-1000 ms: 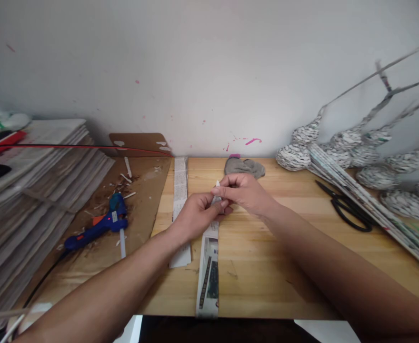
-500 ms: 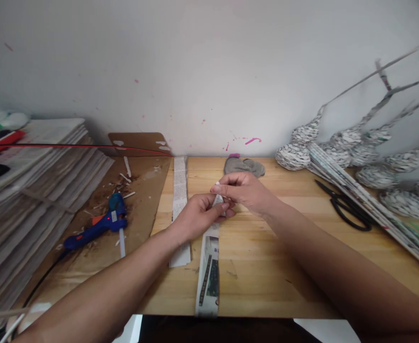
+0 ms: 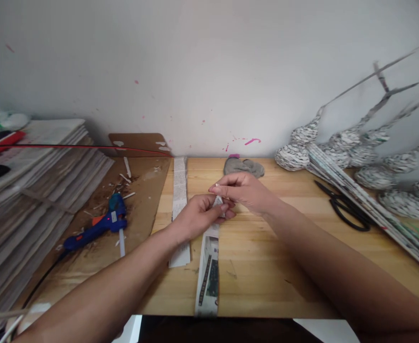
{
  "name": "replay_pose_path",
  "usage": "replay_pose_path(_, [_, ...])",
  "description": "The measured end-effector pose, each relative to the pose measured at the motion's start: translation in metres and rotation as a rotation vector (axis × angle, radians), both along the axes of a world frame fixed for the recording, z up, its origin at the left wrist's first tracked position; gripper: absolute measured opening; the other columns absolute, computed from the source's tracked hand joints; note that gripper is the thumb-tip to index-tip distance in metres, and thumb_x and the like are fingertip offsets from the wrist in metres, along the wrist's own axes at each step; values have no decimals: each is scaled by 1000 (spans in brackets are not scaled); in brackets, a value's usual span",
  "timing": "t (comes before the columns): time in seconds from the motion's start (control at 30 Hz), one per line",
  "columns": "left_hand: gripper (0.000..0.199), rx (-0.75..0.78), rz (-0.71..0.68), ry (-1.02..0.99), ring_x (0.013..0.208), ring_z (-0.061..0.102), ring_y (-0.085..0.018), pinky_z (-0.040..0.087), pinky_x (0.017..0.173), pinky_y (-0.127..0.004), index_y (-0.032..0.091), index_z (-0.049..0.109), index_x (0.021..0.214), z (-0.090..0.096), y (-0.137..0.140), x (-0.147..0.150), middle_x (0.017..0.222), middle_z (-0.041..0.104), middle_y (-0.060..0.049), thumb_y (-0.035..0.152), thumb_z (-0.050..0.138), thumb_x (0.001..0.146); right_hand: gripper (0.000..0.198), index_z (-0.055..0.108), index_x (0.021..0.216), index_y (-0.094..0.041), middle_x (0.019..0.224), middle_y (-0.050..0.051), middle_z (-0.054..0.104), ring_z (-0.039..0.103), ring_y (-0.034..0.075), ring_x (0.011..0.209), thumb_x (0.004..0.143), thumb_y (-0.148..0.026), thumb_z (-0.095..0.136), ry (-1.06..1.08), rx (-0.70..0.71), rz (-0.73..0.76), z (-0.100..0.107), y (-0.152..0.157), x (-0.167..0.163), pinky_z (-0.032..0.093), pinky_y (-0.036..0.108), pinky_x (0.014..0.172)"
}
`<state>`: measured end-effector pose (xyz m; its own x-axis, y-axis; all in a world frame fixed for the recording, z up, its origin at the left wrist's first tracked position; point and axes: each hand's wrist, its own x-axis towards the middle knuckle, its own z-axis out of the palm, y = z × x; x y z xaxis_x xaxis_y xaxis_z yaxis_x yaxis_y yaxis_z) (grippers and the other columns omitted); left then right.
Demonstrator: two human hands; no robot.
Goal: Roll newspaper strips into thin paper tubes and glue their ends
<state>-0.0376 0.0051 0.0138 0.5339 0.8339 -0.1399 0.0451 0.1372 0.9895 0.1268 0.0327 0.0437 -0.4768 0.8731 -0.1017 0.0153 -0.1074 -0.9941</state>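
Note:
A long newspaper strip (image 3: 209,267) runs from the table's front edge up to both hands, its far end narrowed and folded. My left hand (image 3: 207,212) is closed on the strip just below that end, thumb on top. Pinched at the tip is my right hand (image 3: 236,188), thumb against forefinger, with a small white bit of the paper showing between them. The hands touch or nearly touch. A stack of similar newspaper strips (image 3: 180,188) lies just left, partly covered by my left hand and forearm.
Left, a blue glue gun (image 3: 113,221) rests on stained cardboard (image 3: 143,190) beside a tall newspaper stack (image 3: 52,176). A grey cloth (image 3: 243,166) lies near the wall. Right are black scissors (image 3: 343,207), rolled paper sticks (image 3: 359,200) and several woven paper gourds (image 3: 293,157).
Almost nothing differs. My right fingers have shifted very slightly at the strip's tip; both hands keep their hold.

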Motion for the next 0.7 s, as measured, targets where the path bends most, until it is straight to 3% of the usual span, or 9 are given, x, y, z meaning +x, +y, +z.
replay_pose_path(0.17, [35, -14, 1, 18, 93, 67, -20, 53, 83, -34, 14, 69, 98, -4, -2, 0, 97, 73, -11, 45, 60, 83, 33, 57, 63, -15, 55, -5, 52, 43, 6, 47, 61, -37, 82, 41, 70, -201, -5, 3, -2, 33, 19, 42])
replay_pose_path(0.37, [36, -27, -3, 23, 94, 67, -21, 52, 84, -35, 13, 68, 99, 2, -3, 1, 98, 73, -13, 44, 59, 84, 37, 54, 62, -17, 52, -6, 47, 38, 6, 45, 65, -46, 77, 6, 71, -171, -1, 2, -3, 29, 21, 41])
replay_pose_path(0.53, [35, 10, -10, 59, 91, 67, -21, 52, 83, -34, 14, 69, 93, 2, -5, 1, 95, 73, -11, 47, 58, 84, 42, 51, 58, -18, 54, -6, 43, 35, 6, 49, 59, -47, 81, -57, 161, -322, 0, 1, -3, 27, 23, 44])
replay_pose_path(0.6, [35, 8, -15, 69, 90, 67, -20, 52, 82, -34, 14, 69, 92, 3, -6, 1, 94, 72, -12, 47, 57, 84, 42, 51, 59, -18, 54, -6, 41, 34, 6, 49, 60, -49, 80, -63, 152, -319, 1, 1, -2, 26, 23, 45])
replay_pose_path(0.7, [36, -24, -27, 59, 90, 67, -20, 52, 82, -33, 14, 68, 95, 4, -5, 0, 94, 72, -12, 46, 56, 85, 38, 63, 71, -17, 58, -4, 46, 37, 8, 52, 71, -53, 70, -62, 107, -179, 4, 2, 1, 25, 24, 45])
